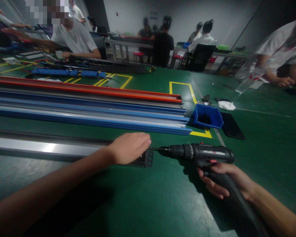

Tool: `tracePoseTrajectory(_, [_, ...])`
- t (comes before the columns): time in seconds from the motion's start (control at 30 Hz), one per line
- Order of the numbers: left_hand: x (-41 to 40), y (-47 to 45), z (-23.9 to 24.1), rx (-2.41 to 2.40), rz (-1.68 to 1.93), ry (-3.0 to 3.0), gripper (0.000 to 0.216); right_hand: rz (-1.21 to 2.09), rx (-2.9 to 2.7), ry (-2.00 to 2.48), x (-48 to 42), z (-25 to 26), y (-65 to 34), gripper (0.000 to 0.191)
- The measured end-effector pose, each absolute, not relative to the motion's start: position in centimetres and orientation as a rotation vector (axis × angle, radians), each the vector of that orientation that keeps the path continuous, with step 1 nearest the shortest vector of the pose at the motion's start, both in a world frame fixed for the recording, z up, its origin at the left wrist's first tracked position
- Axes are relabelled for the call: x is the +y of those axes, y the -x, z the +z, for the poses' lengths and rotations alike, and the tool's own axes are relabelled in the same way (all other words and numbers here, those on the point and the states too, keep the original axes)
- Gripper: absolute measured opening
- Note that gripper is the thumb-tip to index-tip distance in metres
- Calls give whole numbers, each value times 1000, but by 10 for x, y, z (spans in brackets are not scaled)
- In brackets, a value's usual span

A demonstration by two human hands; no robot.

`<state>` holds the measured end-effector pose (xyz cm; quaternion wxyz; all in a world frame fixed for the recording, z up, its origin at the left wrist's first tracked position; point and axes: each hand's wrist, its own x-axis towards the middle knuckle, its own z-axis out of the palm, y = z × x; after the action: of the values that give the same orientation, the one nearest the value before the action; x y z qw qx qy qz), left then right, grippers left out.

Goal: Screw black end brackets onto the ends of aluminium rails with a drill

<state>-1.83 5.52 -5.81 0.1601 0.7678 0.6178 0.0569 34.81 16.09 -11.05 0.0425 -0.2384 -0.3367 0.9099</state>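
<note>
My right hand [224,182] is wrapped round the grip of a black cordless drill [202,153], which lies level with its bit pointing left. The tip of the bit meets the end of a long dark metal profile [71,146] with a shiny silver face. At that end sits a black slotted end cap [149,158]. My left hand [130,147] lies over the profile's end, fingers closed down round it. Whatever is under the left palm is hidden, as is the exact contact of the bit.
Behind the profile lie several long blue profiles [138,121] and an orange one [128,91]. A blue bin [208,116] with dark small parts stands beside a black flat tablet-like object [233,125]. White crumpled paper [226,105] lies farther back. Other people sit around the green table [268,158].
</note>
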Motion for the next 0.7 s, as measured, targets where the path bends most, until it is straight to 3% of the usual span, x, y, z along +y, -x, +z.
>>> tracePoseTrajectory(0.7, [58, 20, -59, 1766, 127, -2193, 38, 2847, -946, 688, 165, -109, -345, 37])
